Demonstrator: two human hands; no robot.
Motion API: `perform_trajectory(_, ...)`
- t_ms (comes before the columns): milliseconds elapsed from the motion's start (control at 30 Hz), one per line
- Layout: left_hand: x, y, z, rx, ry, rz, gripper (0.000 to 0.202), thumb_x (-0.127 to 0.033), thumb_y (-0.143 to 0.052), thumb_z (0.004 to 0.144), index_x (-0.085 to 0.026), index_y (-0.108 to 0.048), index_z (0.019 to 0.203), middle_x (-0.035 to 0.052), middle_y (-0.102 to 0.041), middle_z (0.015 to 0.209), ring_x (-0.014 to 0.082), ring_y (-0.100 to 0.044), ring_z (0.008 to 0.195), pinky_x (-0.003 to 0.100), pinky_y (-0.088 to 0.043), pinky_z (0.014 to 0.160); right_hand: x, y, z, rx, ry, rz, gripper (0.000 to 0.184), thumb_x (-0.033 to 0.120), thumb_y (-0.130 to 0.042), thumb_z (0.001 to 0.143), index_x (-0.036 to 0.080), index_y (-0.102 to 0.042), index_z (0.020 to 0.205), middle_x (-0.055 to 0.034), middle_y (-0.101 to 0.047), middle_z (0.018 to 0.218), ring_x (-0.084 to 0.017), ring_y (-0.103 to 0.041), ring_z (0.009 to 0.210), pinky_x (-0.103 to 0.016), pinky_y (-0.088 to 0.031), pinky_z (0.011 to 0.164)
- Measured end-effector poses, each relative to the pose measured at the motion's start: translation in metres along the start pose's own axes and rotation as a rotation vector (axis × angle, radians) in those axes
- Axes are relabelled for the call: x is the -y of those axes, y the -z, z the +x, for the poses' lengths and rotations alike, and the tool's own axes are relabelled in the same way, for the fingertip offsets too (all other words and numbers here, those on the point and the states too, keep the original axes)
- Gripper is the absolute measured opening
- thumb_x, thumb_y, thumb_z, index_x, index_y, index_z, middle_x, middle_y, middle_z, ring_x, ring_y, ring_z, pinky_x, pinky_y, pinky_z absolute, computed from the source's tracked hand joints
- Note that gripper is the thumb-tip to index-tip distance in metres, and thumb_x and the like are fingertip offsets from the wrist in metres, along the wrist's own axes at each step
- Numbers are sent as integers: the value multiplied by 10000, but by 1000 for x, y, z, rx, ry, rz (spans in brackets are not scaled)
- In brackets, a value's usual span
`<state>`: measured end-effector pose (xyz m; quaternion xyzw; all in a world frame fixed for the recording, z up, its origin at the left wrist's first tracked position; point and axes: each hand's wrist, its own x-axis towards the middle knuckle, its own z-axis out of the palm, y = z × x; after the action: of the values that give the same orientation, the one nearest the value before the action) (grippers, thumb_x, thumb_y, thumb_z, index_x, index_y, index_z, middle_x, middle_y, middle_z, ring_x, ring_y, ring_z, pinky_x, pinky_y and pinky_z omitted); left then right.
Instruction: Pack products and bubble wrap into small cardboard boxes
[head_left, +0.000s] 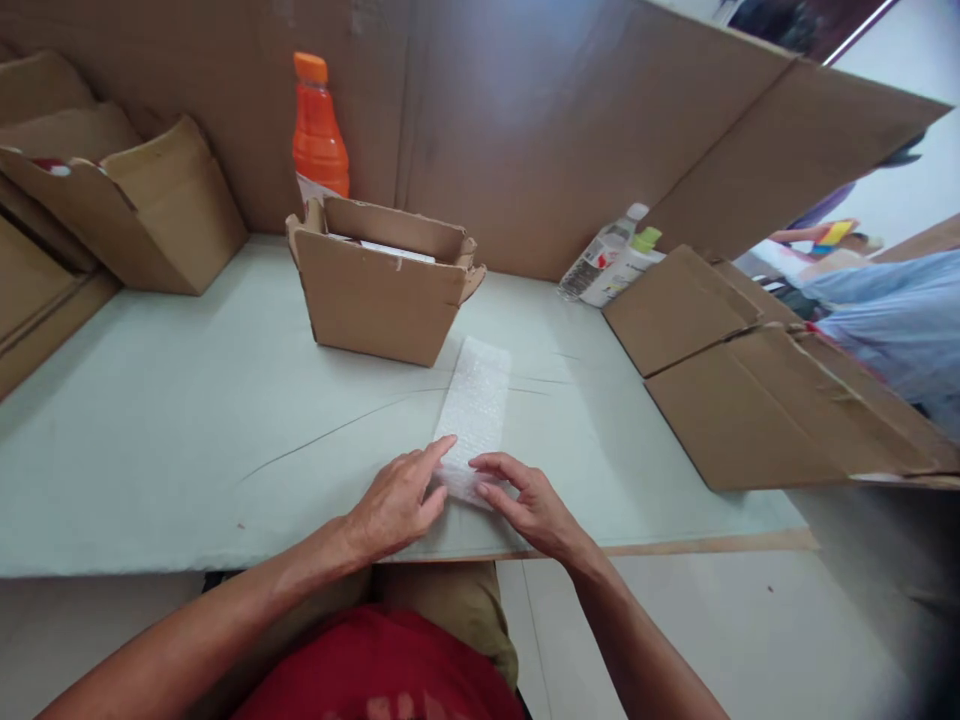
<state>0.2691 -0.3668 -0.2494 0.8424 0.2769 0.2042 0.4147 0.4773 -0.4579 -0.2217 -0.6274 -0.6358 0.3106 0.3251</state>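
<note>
A narrow strip of bubble wrap (pixel 475 395) lies lengthwise on the pale table covering, its near end folded over into a thicker bundle. Whether something is wrapped inside that end I cannot tell. My left hand (pixel 397 503) is at the left side of the folded end, index finger stretched along the top and thumb against the edge. From the right, my right hand (pixel 534 508) has its index finger and thumb around the other corner of the fold. Beyond the strip's far end stands an open cardboard box (pixel 379 300) with flat white items inside.
An orange bottle (pixel 319 130) stands behind the box, against a tall cardboard wall (pixel 510 130). Cardboard boxes (pixel 161 200) fill the left side; another carton (pixel 780 410) bounds the right. A clear bottle (pixel 604 255) and a white bottle (pixel 622 275) lean there. Another person's blue clothing (pixel 892 310) shows beyond.
</note>
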Motion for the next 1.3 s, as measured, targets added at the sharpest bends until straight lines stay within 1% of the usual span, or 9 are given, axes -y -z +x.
perform_trajectory(167, 5, -4, 20, 35, 158, 75, 665, -206, -523, 854, -147, -383, 1501, 0, -658, 777, 189, -609, 680, 317, -495, 688, -20, -9, 1, -200, -59, 50, 342, 283, -593, 905, 212, -591, 1240, 3, -704, 801, -160, -671, 739, -284, -547, 728)
perform_trajectory(333, 6, -5, 33, 29, 215, 149, 702, -226, -560, 830, -188, -370, 1504, -18, -664, 772, 188, -619, 686, 296, -464, 670, -31, -14, -1, -350, -25, -52, 365, 281, -600, 909, 228, -577, 1269, -15, -718, 876, -175, -685, 788, -325, -568, 780)
perform_trajectory(467, 8, -6, 37, 41, 232, 184, 712, -226, -557, 829, -188, -357, 1511, -3, -691, 829, 196, -636, 717, 303, -471, 686, -25, -18, -12, -504, 162, -318, 321, 219, -598, 924, 258, -604, 1243, -85, -718, 1060, -250, -680, 993, -432, -540, 885)
perform_trajectory(700, 11, -8, 33, -26, 161, 162, 707, -224, -561, 842, -219, -341, 1513, 31, -708, 966, 207, -677, 824, 325, -529, 753, -17, -37, -23, -258, 305, -502, 367, 224, -630, 903, 247, -595, 1268, -133, -656, 1312, -309, -608, 1204, -496, -496, 947)
perform_trajectory(833, 8, 1, 18, -167, -130, 166, 670, -220, -581, 869, -208, -358, 1501, 142, -615, 1324, 284, -601, 1179, 444, -503, 992, -22, -38, -16, -280, 292, -488, 261, 133, -544, 957, 227, -638, 1182, -108, -727, 1186, -260, -658, 1119, -449, -506, 913)
perform_trajectory(933, 6, 6, 5, -89, -275, 198, 643, -138, -559, 866, -220, -395, 1482, 138, -629, 1317, 296, -569, 1216, 487, -477, 1030, -19, -35, -13, -275, 296, -416, 262, 133, -521, 970, 236, -672, 1158, -85, -760, 1082, -240, -696, 1019, -424, -530, 871)
perform_trajectory(1033, 6, 6, -3, -26, -229, 139, 566, -105, -497, 886, -217, -465, 1439, 107, -708, 1108, 259, -640, 1042, 448, -528, 931, -13, -31, -15, -247, 202, -289, 252, 187, -522, 979, 256, -701, 1143, -66, -772, 992, -227, -717, 917, -396, -568, 822)
perform_trajectory(1167, 7, 4, -4, -16, -21, -1, 518, -185, -523, 899, -241, -518, 1414, 60, -732, 1016, 200, -674, 862, 352, -554, 831, -10, -28, -21, -204, 83, -171, 237, 266, -536, 985, 272, -700, 1156, -53, -774, 1029, -218, -731, 934, -366, -605, 835)
perform_trajectory(1300, 9, 2, 5, 2, 121, 14, 563, -205, -540, 872, -232, -501, 1433, 28, -736, 934, 173, -646, 703, 318, -549, 737, -10, -28, -29, -413, 194, -346, 266, 206, -567, 955, 271, -658, 1196, -96, -721, 1179, -258, -689, 1079, -447, -577, 909)
